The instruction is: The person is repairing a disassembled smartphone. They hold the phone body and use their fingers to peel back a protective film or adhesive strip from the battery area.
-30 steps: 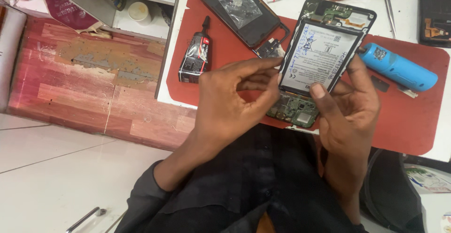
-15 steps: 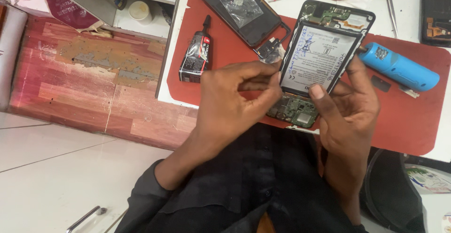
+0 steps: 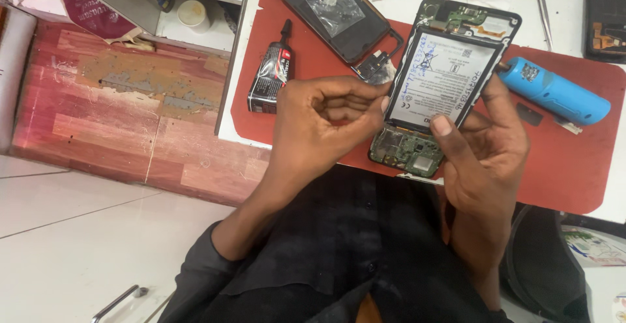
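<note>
Red matting [image 3: 574,166] covers the white bench; a glue tube [image 3: 270,72] lies at its left. Just right, the left hand [image 3: 326,124] is pinched shut at the opened phone's [image 3: 443,82] left edge, perhaps on a small part. The phone's long axis runs near-to-far, tilted right, gripped from below by the right hand [image 3: 486,157].

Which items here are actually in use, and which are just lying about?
In use:
opened phone, held by the right hand
left hand, fingers pinched at the phone's left edge

Lying about:
glue tube
detached back cover
blue cylindrical tool
tweezers
red mat
</note>
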